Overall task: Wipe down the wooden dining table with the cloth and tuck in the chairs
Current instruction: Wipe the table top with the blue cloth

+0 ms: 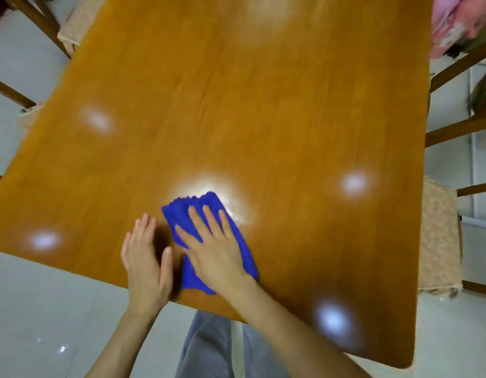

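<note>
At the far left, two wooden chairs (32, 25) stood pulled out from the long edge of the wooden dining table (236, 105), their padded seats only partly under it. Nearer the person, the left hand (146, 266) lay flat on the tabletop close to the near edge, fingers straight and together, holding nothing; it sat just beside the cloth without touching it, as far as could be told. The blue cloth (182, 211), folded into an oblong, lay on the wood under the right hand (212, 246), whose fingers were spread and pressed flat on it rather than curled around it. The cloth's long axis ran from the near edge away toward the far right, in line with that forearm. The unwiped expanse lay ahead of and to both sides of the fingers, bare except for light reflections, so nothing blocked a stroke. To the right, another cushioned chair (438, 241) stood clear of the table edge, and more chair frames showed beyond it. Tucking the chairs in appeared not yet done.
</note>
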